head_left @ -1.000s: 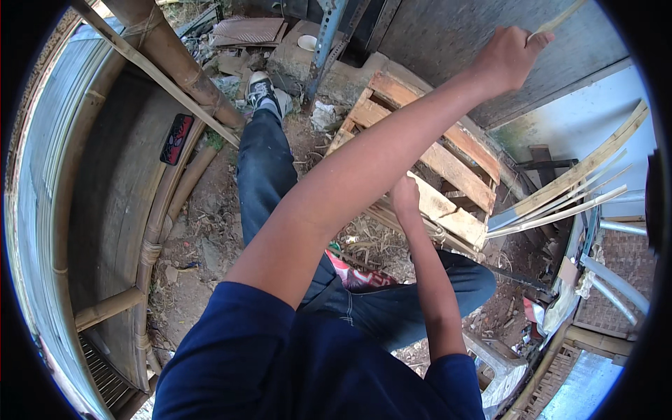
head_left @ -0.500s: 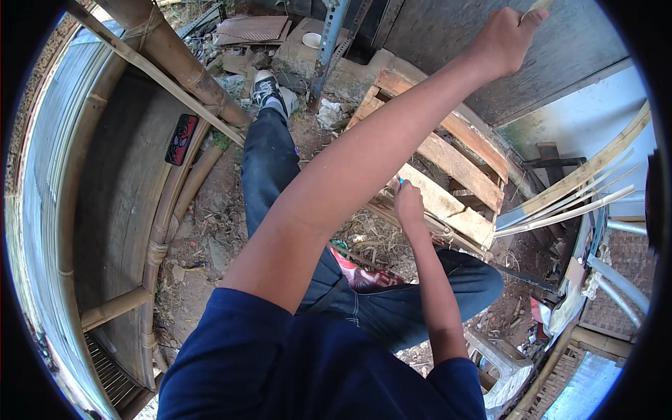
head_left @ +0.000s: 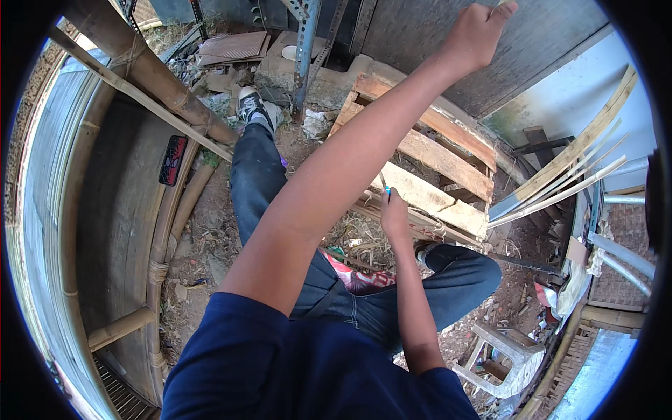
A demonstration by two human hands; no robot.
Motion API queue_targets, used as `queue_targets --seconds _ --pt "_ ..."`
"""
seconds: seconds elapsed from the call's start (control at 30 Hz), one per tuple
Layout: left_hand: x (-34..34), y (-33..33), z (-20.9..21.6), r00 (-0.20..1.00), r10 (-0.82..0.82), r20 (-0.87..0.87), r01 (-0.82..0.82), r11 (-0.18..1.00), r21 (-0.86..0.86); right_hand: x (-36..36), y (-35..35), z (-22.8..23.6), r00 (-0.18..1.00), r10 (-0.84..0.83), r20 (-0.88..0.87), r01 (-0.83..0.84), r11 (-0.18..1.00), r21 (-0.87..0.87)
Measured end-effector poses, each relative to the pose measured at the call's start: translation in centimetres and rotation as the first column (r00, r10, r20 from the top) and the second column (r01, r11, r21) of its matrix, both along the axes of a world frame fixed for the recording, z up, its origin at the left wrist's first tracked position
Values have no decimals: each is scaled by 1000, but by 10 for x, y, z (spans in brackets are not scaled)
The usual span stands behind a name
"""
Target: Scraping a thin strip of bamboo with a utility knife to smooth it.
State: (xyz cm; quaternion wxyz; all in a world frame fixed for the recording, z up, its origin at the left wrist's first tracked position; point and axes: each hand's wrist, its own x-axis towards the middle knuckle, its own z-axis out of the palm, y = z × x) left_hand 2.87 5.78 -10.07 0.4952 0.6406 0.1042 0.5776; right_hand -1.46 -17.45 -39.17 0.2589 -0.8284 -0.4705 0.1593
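My left arm stretches across to the upper right. Its hand (head_left: 476,38) is a closed fist at the top edge, gripping a thin pale strip, seemingly bamboo, of which only a bit shows by the thumb. Below it, my right hand (head_left: 396,215) is wrapped round a small knife (head_left: 388,190); a narrow dark blade and a blue part of the handle stick out above the fingers. The knife points up toward my left forearm, over the near slats of a low wooden pallet (head_left: 434,156). A red and white cloth or bag (head_left: 360,274) lies across my lap.
Long split bamboo strips (head_left: 560,171) lean at the right of the pallet. A weathered plastic stool (head_left: 514,360) stands lower right. On the left are a bamboo-framed bench (head_left: 115,231) and a phone in a red and black case (head_left: 173,160). A perforated metal post (head_left: 305,63) rises ahead.
The view has shifted a little, so the stool shows more fully. My left fist has moved slightly left at the top edge. More of the knife blade shows above my right hand.
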Motion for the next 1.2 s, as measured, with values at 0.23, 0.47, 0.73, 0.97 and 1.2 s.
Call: queue_targets --seconds 0.23,0.47,0.73,0.97,1.2 --pt "1 -38 12 850 478 -224 -452 878 158 9 20 36 952 50 303 -38 998 -44" --pt "-9 -27 10 937 337 -95 -322 936 144 7 32 23 960 45 277 -13 993 -117" --pt "-9 -44 6 948 271 -163 -253 959 124 15 18 -19 971 59 230 -17 984 -180" --pt "-13 -36 12 927 307 -217 -279 949 148 8 36 40 948 92 304 -47 987 -152" --pt "-12 -40 16 929 299 -217 -276 952 130 7 47 43 933 154 326 -99 979 -178"
